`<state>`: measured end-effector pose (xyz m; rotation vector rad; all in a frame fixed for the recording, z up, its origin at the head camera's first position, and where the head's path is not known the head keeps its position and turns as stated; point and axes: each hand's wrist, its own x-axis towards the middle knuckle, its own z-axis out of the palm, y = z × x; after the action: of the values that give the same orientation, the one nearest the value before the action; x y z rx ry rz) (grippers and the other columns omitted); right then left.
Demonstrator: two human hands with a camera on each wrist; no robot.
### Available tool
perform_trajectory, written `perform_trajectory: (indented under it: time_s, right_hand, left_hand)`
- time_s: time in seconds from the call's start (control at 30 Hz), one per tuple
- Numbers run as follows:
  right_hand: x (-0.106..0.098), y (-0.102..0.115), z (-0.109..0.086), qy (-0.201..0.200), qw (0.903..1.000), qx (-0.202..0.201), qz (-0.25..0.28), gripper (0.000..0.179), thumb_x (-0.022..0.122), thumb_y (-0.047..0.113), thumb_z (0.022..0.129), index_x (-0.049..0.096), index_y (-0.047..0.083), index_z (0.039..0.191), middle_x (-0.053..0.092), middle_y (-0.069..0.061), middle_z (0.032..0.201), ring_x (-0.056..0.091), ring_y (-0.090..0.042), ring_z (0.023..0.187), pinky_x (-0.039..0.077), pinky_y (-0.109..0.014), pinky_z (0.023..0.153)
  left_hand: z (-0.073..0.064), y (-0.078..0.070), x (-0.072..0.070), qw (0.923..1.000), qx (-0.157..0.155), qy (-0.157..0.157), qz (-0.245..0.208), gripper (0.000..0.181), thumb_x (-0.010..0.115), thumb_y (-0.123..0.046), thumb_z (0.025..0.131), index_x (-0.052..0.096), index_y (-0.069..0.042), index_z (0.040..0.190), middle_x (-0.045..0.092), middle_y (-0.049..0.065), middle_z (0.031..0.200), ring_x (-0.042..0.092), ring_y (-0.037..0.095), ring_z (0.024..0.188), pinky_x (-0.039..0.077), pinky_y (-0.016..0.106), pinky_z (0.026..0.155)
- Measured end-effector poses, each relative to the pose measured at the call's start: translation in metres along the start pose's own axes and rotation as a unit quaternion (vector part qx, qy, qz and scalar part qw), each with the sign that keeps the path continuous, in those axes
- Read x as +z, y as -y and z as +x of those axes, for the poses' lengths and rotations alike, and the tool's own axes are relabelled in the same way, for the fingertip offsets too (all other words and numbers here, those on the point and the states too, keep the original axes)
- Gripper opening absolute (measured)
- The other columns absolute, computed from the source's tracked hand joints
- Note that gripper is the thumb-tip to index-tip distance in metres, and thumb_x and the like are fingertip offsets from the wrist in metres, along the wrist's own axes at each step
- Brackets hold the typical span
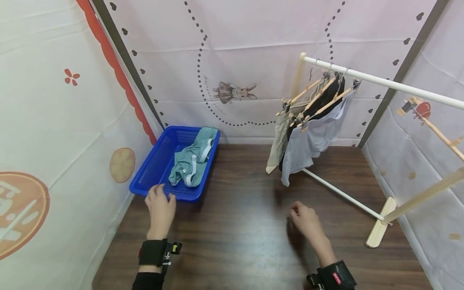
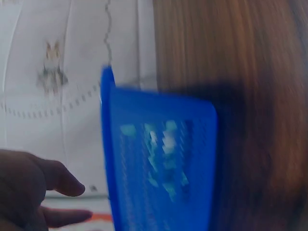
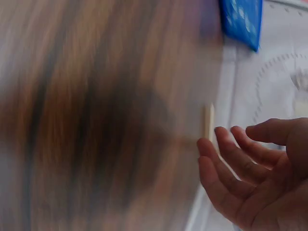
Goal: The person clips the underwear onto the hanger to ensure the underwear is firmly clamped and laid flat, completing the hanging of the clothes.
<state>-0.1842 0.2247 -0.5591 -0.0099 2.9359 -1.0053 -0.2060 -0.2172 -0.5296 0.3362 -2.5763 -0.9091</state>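
My left hand (image 1: 160,209) is at the near edge of the blue plastic basket (image 1: 152,173), fingers relaxed and holding nothing. In the left wrist view, its thumb and a finger stand apart beside the basket's rim (image 2: 107,144). Inside the basket lies a crumpled teal garment (image 1: 195,153) with white bands. Over the floor, my right hand (image 1: 307,220) hangs to the right with loosely bent fingers and nothing in them. The right wrist view shows that hand (image 3: 255,178) palm and fingers, all bare.
At the right, a rack with a white rail (image 1: 384,82) carries wooden hangers with light blue shorts (image 1: 308,141), a black garment (image 1: 328,96) and a beige one (image 1: 279,133). An extra hanger (image 1: 440,135) hangs farther right. The rack's wooden foot (image 1: 380,223) stands on the brown floor (image 1: 239,233). Printed cloth walls surround it.
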Motion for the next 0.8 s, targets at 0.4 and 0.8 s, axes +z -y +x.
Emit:
perform_trajectory:
  time_s: [0.4,0.8]
  right_hand:
    - [0.062,0.064,0.036,0.0,0.9947,-0.073,0.072,0.013,0.063,0.012,0.099,0.073,0.005,0.103,0.076,-0.006,0.094,0.072,-0.024,0.087,0.056,-0.042,0.076]
    - [0.141,0.159,0.089,0.095,0.9246,-0.042,0.366,0.041,0.058,0.023,0.105,0.059,-0.008,0.132,0.067,-0.025,0.121,0.069,-0.042,0.105,0.061,-0.039,0.076]
  left_hand:
    - [-0.002,0.031,-0.018,0.9905,-0.131,0.0,-0.041,0.068,0.052,-0.019,0.104,0.019,0.013,0.154,0.008,0.032,0.16,0.011,0.051,0.145,0.02,0.067,0.114]
    - [0.001,0.032,-0.021,0.9944,-0.1,-0.002,-0.035,0.064,0.054,-0.014,0.103,0.024,0.014,0.152,0.015,0.035,0.158,0.015,0.054,0.143,0.022,0.067,0.113]
